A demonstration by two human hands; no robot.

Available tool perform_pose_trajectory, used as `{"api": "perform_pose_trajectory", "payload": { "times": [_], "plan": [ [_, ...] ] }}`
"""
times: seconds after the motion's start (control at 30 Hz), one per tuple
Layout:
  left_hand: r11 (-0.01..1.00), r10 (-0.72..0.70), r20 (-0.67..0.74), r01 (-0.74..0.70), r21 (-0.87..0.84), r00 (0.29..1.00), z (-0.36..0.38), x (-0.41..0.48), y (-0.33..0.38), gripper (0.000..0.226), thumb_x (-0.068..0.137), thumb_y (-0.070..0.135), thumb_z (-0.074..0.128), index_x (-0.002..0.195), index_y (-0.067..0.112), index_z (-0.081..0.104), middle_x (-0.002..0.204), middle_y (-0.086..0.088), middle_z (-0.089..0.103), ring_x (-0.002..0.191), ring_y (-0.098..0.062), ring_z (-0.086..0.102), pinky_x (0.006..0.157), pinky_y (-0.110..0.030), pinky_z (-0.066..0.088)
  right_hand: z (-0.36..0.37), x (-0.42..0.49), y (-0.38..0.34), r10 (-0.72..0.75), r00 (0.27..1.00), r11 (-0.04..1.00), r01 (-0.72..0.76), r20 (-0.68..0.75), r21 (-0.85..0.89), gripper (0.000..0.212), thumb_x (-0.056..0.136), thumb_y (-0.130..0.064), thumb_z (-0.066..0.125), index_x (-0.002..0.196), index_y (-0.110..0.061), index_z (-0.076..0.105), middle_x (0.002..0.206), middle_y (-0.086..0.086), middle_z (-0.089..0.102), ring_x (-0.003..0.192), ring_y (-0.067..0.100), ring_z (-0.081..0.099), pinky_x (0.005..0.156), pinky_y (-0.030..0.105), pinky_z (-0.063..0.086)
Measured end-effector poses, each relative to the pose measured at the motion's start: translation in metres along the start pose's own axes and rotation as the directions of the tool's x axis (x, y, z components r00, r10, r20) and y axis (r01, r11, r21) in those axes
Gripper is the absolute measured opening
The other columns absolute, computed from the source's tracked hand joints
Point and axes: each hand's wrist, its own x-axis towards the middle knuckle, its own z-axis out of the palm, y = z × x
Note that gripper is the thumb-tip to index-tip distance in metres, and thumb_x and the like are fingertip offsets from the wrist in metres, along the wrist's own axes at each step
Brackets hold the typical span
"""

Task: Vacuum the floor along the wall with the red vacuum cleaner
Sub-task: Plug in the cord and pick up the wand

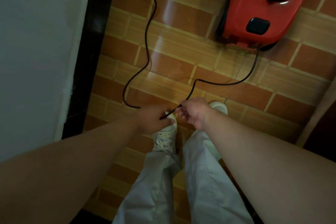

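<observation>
Running down the left side is a pale, smooth wall (36, 51) edged by a dark, glossy skirting strip (94, 42) where it meets the floor (172, 20). The floor is shiny tile in a brick-like pattern of orange-brown rectangles with lighter tan bands, catching soft glare. A thin black power cord (151, 23) snakes across it from the top left, curves down beside the skirting, loops back and reaches the two hands.

The left hand (152, 120) is closed around the cord, fingers curled over it; the right hand (194, 112) pinches the same cord just beside it, thumb and fingertips pressed together on the strand. From there the cord bends up and away to the rear of the red vacuum cleaner (254, 14), which sits on the floor at upper right, well apart from the wall. Its body is smooth, rounded red plastic with a dark navy domed top and a black rounded-square button (257, 25).

Below the hands are white laced shoes (165, 136) and pale creased trousers (203, 187). Open tile lies between the skirting and the vacuum, crossed only by the cord. No writing can be read.
</observation>
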Motion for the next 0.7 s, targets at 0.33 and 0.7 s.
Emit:
{"api": "perform_pose_trajectory", "payload": {
  "times": [0.33,0.7],
  "plan": [
    [0.950,-0.286,0.179,0.254,0.184,0.941,-0.008,-0.026,-0.028,0.029,0.108,0.025,0.045,0.126,0.009,0.061,0.124,-0.008,0.066,0.110,-0.027,0.062,0.087,-0.036,0.047,0.010,-0.015,0.006,0.087,0.996,0.974,-0.082,0.013,-0.210,0.027,0.101,-0.035,0.060,0.095,-0.009,0.063,0.068,0.008,0.069,0.047,0.013,0.051,0.047,0.021,0.033],
    [0.946,-0.299,-0.015,0.294,-0.137,0.954,-0.063,-0.056,0.074,0.043,0.107,0.021,0.044,0.149,0.013,0.048,0.150,-0.006,0.053,0.136,-0.023,0.050,0.106,-0.032,0.042,-0.061,-0.092,-0.034,-0.038,0.991,0.986,0.016,-0.132,-0.165,0.017,0.103,-0.019,0.051,0.112,-0.008,0.061,0.079,0.010,0.066,0.054,0.014,0.051,0.046,0.026,0.037]
  ]
}}
